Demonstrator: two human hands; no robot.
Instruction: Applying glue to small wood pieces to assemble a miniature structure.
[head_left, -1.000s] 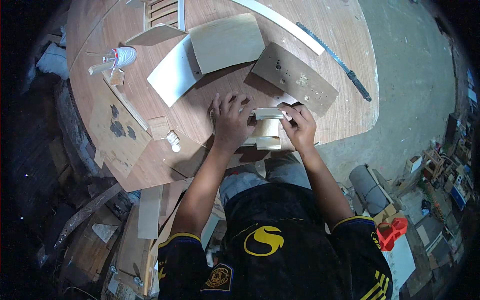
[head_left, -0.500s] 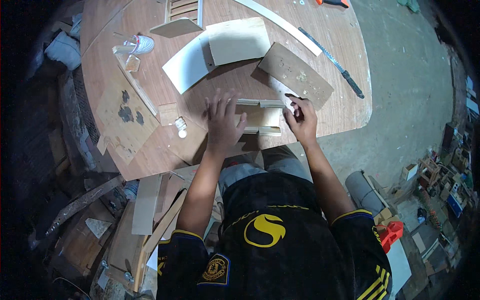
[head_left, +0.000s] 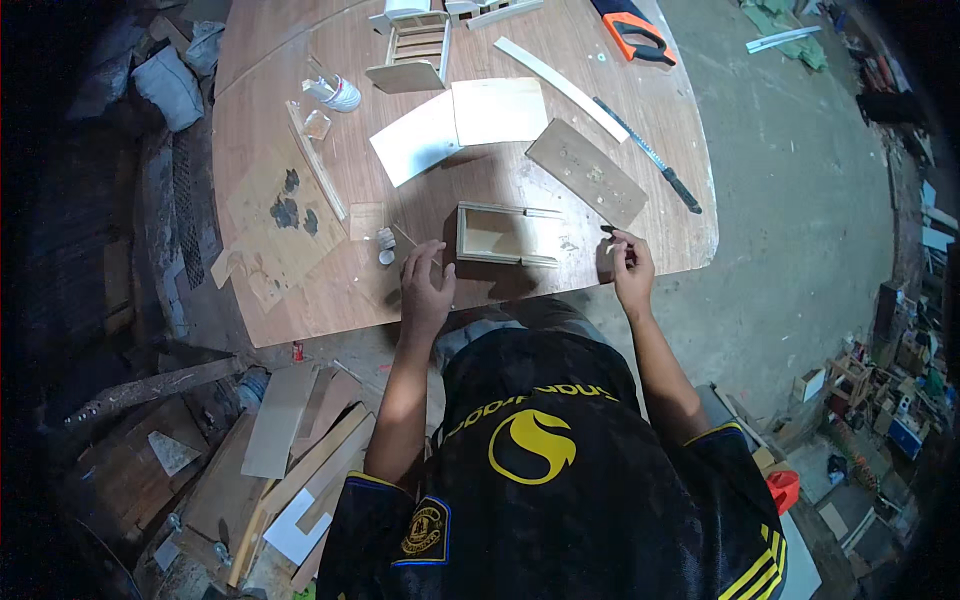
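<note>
An open-topped wooden box (head_left: 461,235) of pale thin boards lies on the table between my hands, untouched by either. My left hand (head_left: 426,290) is just left of it with loosely bent fingers apart and no held thing visible. A thin stick (head_left: 403,236) shows by its fingertips; whether they touch is unclear. To the right of the box, my right hand (head_left: 634,268) is closed in a pinch, with a small dark piece (head_left: 607,229) at its fingertips. Beside my left hand are a small white bottle (head_left: 385,238) and a round white cap (head_left: 386,257).
Flat boards (head_left: 500,110) and a brown board (head_left: 588,172) lie beyond the box. A toothed blade with a dark handle (head_left: 682,190) and an orange-handled saw (head_left: 640,40) are at right. A cup of sticks (head_left: 344,96) and slatted wooden piece (head_left: 418,48) stand farther back.
Both hands have drawn away from the box, my left toward the left and my right toward the right. The whole view has shifted, showing more of the table's far side.
</note>
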